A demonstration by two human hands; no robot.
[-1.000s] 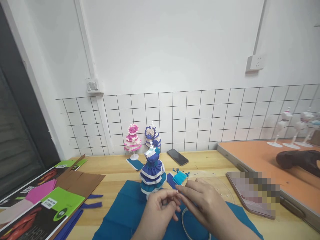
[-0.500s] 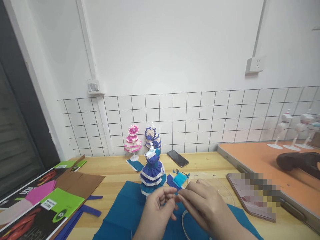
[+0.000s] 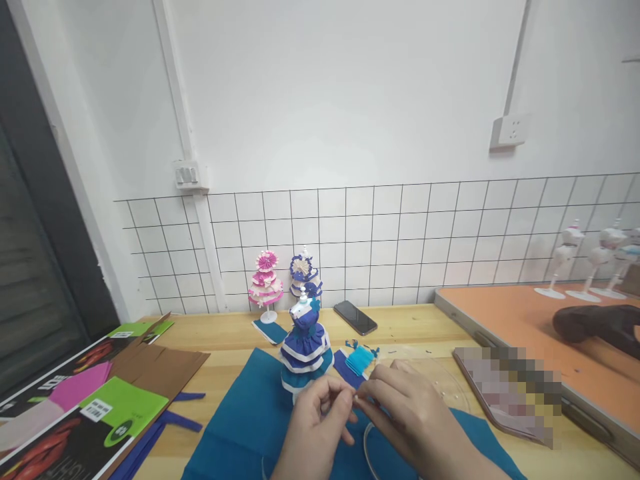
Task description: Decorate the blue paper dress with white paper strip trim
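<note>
My left hand (image 3: 313, 427) and my right hand (image 3: 405, 417) meet fingertip to fingertip low in the middle, both pinched on something too small to make out. Just behind them stands a small mannequin in a blue and white paper dress (image 3: 305, 347) on a teal paper sheet (image 3: 235, 433). A folded light-blue paper fan (image 3: 361, 360) lies right of the dress, close to my right fingers. A thin wire ring (image 3: 369, 447) lies under my right hand.
Pink (image 3: 265, 280) and purple (image 3: 304, 270) paper-dress mannequins stand by the tiled wall. A black phone (image 3: 355, 316) lies behind. Coloured paper packs (image 3: 95, 407) and brown sheets lie left. An orange board (image 3: 525, 313) with white mannequins (image 3: 565, 257) sits right, a blurred booklet (image 3: 507, 393) before it.
Both hands have shifted slightly forward and closed their fingertips tighter together. The view has tilted down a little; nothing else moved.
</note>
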